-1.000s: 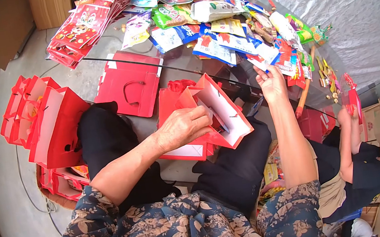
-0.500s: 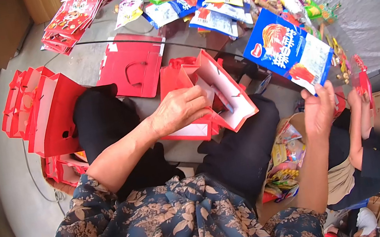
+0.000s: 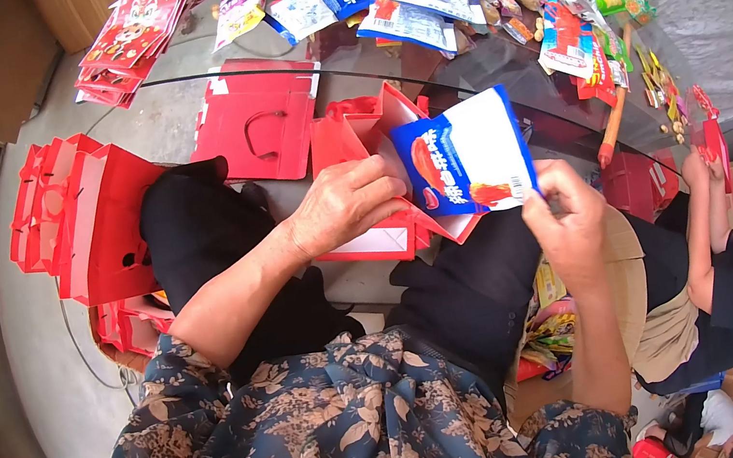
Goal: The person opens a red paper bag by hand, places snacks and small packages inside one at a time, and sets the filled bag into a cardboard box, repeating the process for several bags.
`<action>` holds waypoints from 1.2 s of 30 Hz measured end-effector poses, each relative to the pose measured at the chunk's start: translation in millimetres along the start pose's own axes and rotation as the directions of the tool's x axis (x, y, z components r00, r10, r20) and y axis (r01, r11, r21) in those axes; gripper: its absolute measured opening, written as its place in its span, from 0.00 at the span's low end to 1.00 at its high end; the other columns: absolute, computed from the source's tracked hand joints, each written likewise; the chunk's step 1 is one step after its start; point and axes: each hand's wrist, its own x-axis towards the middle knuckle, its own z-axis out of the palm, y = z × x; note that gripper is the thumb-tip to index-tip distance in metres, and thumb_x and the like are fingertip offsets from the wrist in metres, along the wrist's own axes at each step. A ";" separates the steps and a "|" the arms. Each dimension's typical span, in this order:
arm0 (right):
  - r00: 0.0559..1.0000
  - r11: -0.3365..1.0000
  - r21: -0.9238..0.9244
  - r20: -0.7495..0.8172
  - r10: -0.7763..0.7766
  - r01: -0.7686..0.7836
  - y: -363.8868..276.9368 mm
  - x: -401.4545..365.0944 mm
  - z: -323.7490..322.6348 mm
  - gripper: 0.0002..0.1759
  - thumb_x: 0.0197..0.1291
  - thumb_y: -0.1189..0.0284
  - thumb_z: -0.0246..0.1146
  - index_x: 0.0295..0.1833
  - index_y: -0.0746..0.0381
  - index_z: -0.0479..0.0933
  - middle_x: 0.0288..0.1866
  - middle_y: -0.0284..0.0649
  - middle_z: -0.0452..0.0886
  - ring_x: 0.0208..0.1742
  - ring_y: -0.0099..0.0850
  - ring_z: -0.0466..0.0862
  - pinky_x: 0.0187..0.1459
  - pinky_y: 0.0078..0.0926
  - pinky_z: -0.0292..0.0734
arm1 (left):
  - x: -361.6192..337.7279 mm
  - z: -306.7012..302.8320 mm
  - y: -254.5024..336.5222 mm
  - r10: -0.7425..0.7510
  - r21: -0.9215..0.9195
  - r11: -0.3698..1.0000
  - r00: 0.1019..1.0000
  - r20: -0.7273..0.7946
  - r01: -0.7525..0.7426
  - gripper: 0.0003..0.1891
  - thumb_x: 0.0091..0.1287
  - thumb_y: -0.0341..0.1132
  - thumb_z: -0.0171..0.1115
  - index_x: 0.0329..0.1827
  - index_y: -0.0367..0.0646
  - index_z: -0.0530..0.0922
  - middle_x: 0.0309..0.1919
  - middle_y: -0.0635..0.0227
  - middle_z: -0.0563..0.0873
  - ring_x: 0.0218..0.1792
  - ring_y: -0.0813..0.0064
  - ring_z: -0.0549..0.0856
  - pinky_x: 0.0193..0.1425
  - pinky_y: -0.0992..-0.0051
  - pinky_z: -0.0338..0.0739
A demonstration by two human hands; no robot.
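Between my knees stands an open red gift bag (image 3: 392, 236), its mouth facing up. My left hand (image 3: 350, 200) pinches the near left rim of that bag. A blue and white snack packet (image 3: 464, 156) is held at its lower right corner by my right hand (image 3: 565, 211), thumb against fingers. The packet lies over the bag's opening and hides most of the inside. Beyond the bag, a flat red bag (image 3: 257, 121) with a handle lies on the floor.
Snack packets (image 3: 423, 18) cover a dark glass table, with folded red bags (image 3: 132, 40) at its left. Standing red bags (image 3: 80, 216) are on the left. A box of snacks (image 3: 628, 291) sits by my right knee. A co-worker (image 3: 731, 292) sits at the right.
My right hand has brought the blue packet left and down, from near the table's edge to over the bag's mouth. My left hand has stayed at the bag's rim.
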 end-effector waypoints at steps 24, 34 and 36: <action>0.925 0.969 -0.247 0.371 0.088 0.007 -6.4 7.2 67.1 0.05 0.66 0.76 0.61 0.40 0.66 0.74 0.31 0.54 0.85 0.34 0.52 0.88 0.37 0.48 0.82 | -4.7 -1.9 7.6 0.090 -0.023 0.996 0.995 -0.043 -0.091 0.12 0.57 0.33 0.75 0.41 0.42 0.81 0.38 0.66 0.82 0.34 0.64 0.85 0.34 0.67 0.81; 0.857 0.868 -0.452 0.512 0.064 0.205 20.7 28.2 93.8 0.05 0.63 0.78 0.61 0.41 0.68 0.74 0.31 0.58 0.83 0.39 0.59 0.85 0.41 0.54 0.79 | -7.8 2.2 7.1 0.088 -0.041 0.995 0.996 -0.015 -0.088 0.13 0.56 0.33 0.75 0.41 0.42 0.81 0.40 0.66 0.82 0.36 0.63 0.85 0.38 0.66 0.82; 0.874 0.890 -0.409 0.486 0.024 0.203 16.6 30.8 92.9 0.05 0.64 0.77 0.62 0.42 0.68 0.74 0.31 0.57 0.83 0.39 0.58 0.85 0.41 0.53 0.79 | -7.3 0.3 7.4 0.086 -0.045 0.995 0.996 -0.020 -0.087 0.14 0.56 0.33 0.75 0.42 0.42 0.81 0.40 0.66 0.82 0.37 0.63 0.85 0.39 0.66 0.83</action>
